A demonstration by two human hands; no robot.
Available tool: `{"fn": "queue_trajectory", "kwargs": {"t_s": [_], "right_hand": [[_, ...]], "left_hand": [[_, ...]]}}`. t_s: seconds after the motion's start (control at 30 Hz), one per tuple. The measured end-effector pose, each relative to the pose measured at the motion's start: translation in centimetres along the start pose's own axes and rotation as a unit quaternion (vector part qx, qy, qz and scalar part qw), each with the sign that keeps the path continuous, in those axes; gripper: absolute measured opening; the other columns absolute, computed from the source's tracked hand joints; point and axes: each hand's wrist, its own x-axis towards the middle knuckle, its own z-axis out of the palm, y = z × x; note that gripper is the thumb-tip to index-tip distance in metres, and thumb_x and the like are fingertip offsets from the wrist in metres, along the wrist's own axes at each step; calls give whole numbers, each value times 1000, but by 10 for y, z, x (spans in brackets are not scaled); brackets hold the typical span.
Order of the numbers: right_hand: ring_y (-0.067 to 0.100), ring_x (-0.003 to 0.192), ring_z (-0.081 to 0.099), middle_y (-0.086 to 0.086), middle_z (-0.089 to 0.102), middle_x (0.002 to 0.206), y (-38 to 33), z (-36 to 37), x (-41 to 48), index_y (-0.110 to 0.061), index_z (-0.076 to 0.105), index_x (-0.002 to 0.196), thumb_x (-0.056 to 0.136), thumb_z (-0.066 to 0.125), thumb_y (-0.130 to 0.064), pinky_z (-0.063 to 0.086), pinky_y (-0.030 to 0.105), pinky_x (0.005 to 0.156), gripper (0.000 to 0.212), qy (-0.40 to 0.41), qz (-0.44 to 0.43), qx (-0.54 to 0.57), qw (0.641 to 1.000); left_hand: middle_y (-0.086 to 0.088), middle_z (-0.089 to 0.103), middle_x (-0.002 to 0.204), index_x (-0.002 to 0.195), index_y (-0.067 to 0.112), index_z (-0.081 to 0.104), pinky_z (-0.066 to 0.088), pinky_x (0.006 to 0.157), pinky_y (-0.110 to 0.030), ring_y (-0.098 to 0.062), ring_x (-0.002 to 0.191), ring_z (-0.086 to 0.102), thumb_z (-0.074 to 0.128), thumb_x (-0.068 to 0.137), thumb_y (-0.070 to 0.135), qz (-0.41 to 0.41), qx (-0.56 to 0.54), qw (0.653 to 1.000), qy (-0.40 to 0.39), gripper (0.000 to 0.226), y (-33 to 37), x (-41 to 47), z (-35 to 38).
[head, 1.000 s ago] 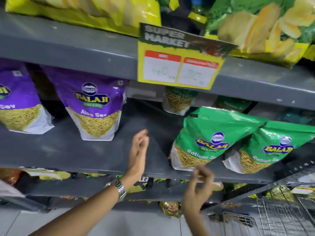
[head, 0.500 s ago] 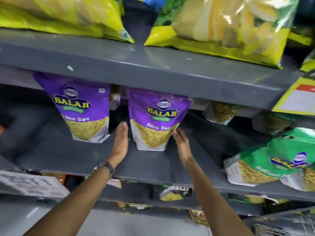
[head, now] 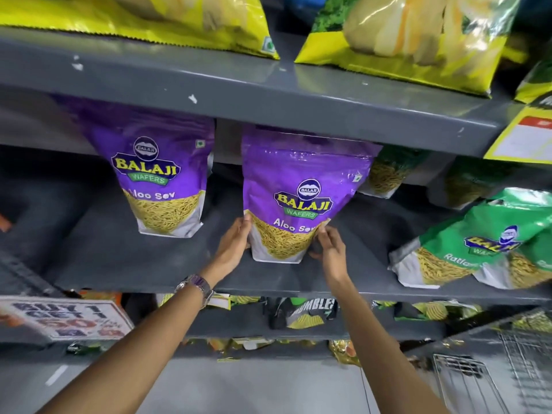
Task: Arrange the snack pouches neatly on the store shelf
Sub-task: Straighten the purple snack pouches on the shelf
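Observation:
A purple Aloo Sev pouch (head: pixel 298 186) stands upright near the middle of the grey shelf (head: pixel 125 258). My left hand (head: pixel 234 246) grips its lower left edge and my right hand (head: pixel 330 252) grips its lower right edge. A second purple Aloo Sev pouch (head: pixel 158 174) stands upright to its left, apart from it. Green Ratlami Sev pouches (head: pixel 478 243) lean on the right part of the same shelf. More green pouches (head: pixel 391 171) sit behind them in shadow.
The shelf above (head: pixel 239 91) carries large yellow chip bags (head: pixel 403 37). A yellow price tag (head: pixel 522 135) hangs at its right end. Lower shelves hold small packets (head: pixel 301 312) and an offer sign (head: pixel 65 319). A wire basket (head: pixel 478 380) stands at bottom right.
The view has swung left along the shelf. Both hands moved in from beside the right purple pouch and closed on its lower edges; the pouch now sits closer to the shelf's front.

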Motion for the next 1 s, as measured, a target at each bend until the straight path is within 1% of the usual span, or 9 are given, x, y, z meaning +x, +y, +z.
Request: {"fn": "queue_trajectory", "kwargs": {"t_s": [0.17,0.3,0.43,0.63,0.8,0.83,0.9,0.93,1.0], "right_hand": [[-4,61,57,-7,54,75,8,-9,-27,-25,55,87,99,42,-24,47,14,52,17,2,-27,-14,1000],[10,81,58,-7,58,86,3,-11,-36,-27,51,84,99,41,-27,49,27,67,17,2,-36,-62,997],[15,84,55,-5,58,88,2,-11,-41,-27,49,85,99,40,-29,47,34,71,17,7,-34,-79,996],[10,88,58,-8,60,96,6,-8,-49,-31,51,89,98,41,-34,48,27,68,13,26,-25,-58,998],[15,104,58,-2,61,107,5,-4,-55,-22,53,102,97,45,-31,47,35,90,13,60,-28,-43,997],[11,105,56,-3,59,109,8,-1,-60,-20,52,107,97,47,-30,45,31,93,15,108,-58,-50,991],[6,102,54,-7,56,107,15,8,-79,-20,52,111,93,50,-32,41,22,90,22,224,-138,-70,962],[7,98,54,-11,56,104,18,16,-91,-21,52,110,91,50,-35,41,19,86,23,236,-175,-80,952],[-2,88,56,-20,58,98,26,37,-112,-25,52,104,89,50,-36,45,12,73,19,136,-229,-118,957]], "left_hand": [[15,62,99,81,51,59,55,73,-23,-2,90,62,42,76,70,-3,-14,1000,-11,26,-2,-23,-2],[17,63,99,79,55,61,55,72,-21,1,89,64,45,58,84,-3,-23,1000,-19,40,-8,-29,-4],[16,64,100,82,53,61,55,74,-23,3,91,64,45,59,84,6,-26,999,-20,42,-10,-31,-2],[17,62,94,80,55,59,53,65,-13,12,84,63,42,69,76,37,-10,999,-16,30,-9,-39,-3],[2,62,103,92,37,57,56,84,-35,-14,98,62,39,79,66,42,0,999,-23,37,-7,-41,-4],[-4,62,109,99,28,56,54,88,-40,-19,103,61,40,84,62,52,16,998,-10,40,-6,-43,-5],[-4,59,119,113,24,53,51,90,-34,-14,108,58,46,90,45,103,11,993,61,33,-5,-48,-12],[1,59,119,116,24,51,50,88,-26,-7,106,58,49,91,36,135,-13,985,109,28,-4,-52,-18],[5,59,116,114,22,51,48,85,-17,-3,102,58,53,90,25,192,-54,952,231,24,-4,-57,-38]]}}
